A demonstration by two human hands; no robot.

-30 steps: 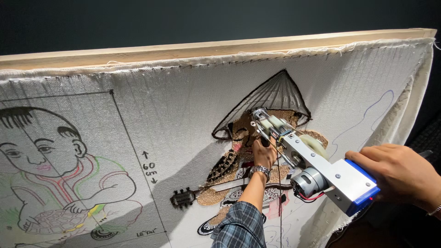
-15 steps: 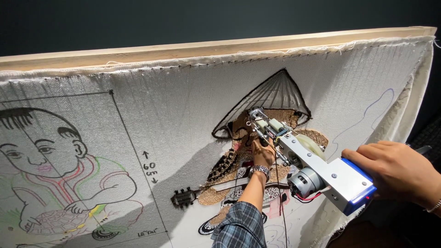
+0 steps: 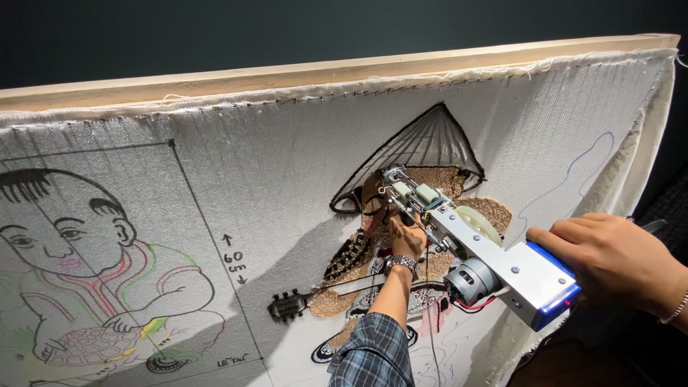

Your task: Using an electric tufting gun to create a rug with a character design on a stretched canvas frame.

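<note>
The right hand (image 3: pixel 616 258) grips the rear of the tufting gun (image 3: pixel 476 254), fingers closed around its blue end. The gun points up and left, its tip against the cloth (image 3: pixel 287 172) just below the drawn conical hat (image 3: pixel 423 143). The left hand (image 3: pixel 407 240) reaches up with the arm extended, fingers pressed to the cloth beside the tip; whether they grip anything cannot be told. The cloth is stretched on a wooden frame (image 3: pixel 322 72) before a dark wall. A drawn child (image 3: pixel 79 265) fills its left side. The gun hides part of the tufted figure (image 3: pixel 358 272).
</note>
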